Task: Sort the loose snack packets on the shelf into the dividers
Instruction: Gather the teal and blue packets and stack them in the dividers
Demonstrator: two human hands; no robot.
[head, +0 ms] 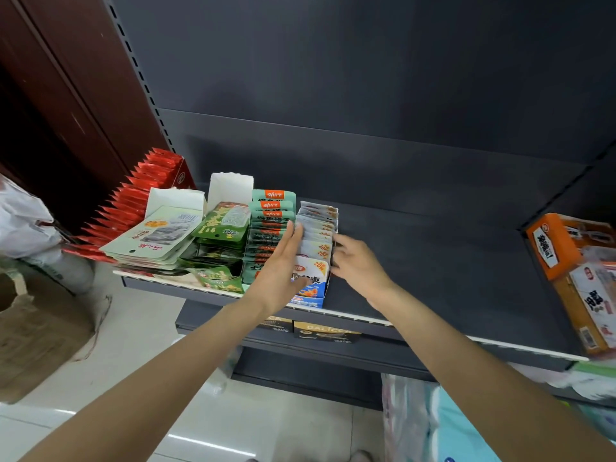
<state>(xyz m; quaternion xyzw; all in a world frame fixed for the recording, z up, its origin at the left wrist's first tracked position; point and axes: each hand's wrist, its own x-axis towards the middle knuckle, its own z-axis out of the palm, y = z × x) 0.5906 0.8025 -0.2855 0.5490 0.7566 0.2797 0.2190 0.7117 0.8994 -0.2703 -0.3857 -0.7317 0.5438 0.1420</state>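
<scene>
A row of white snack packets point(318, 228) stands in a blue and white display box point(313, 290) near the shelf's front edge. My left hand point(280, 268) lies flat with straight fingers against the left side of that row. My right hand point(358, 265) touches the row's right side, fingers loosely bent. Left of them stand teal packets with orange labels point(271, 208), dark green packets point(223, 228), pale green flat packets point(156, 241) and red packets point(133, 198), each in its own row or box.
The dark shelf point(450, 261) stretches bare to the right up to orange snack boxes point(573, 261) at the far right. A cardboard box point(36, 331) and a white bag point(23, 221) sit on the floor at left. Plastic-wrapped goods point(433, 421) stand below.
</scene>
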